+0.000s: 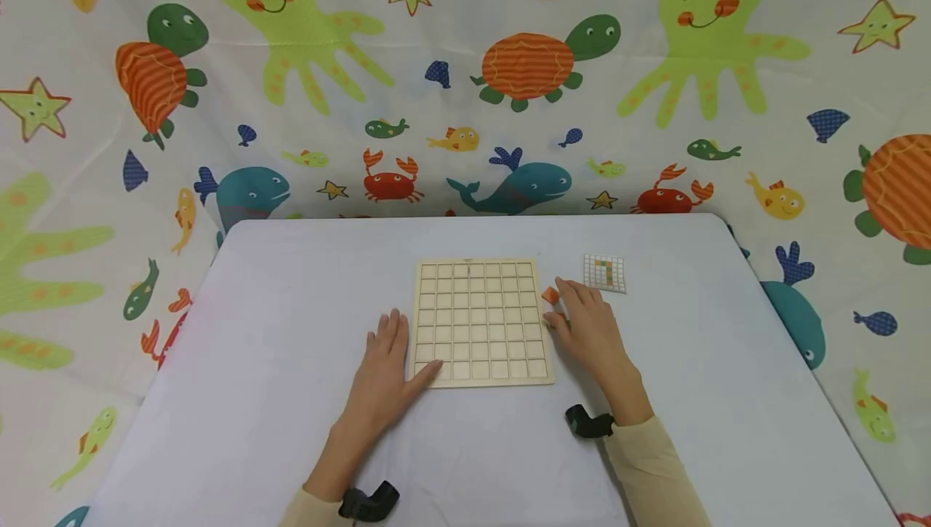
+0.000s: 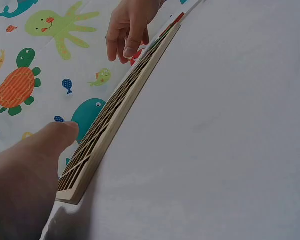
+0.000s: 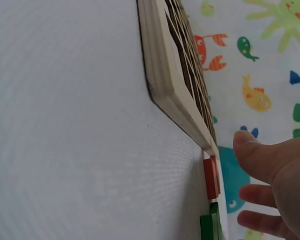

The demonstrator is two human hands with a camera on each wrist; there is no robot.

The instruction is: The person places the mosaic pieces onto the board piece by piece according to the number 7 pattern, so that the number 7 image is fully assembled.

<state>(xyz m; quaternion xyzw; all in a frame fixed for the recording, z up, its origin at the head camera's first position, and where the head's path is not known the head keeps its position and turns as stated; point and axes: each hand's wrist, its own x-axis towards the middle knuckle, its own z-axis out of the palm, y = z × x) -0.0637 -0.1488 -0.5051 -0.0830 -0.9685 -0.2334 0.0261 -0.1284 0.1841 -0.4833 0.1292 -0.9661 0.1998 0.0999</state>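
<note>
A square wooden grid board (image 1: 480,322) lies on the white table. My left hand (image 1: 381,385) rests flat along its left side, fingers straight, thumb over the lower-left corner. My right hand (image 1: 592,337) is just right of the board, thumb and fingers apart with nothing seen between them. An orange piece (image 1: 550,295) sits by the board's right edge near those fingertips. The right wrist view shows an orange-red piece (image 3: 210,179) and green pieces (image 3: 209,227) beside the right hand (image 3: 285,185); the green ones are hidden in the head view.
A small white card (image 1: 614,275) printed with a grid and coloured squares lies at the board's upper right, just beyond the right hand. Behind the table (image 1: 327,268) hangs a cloth (image 1: 465,18) with sea animals. Dark devices are strapped at both wrists.
</note>
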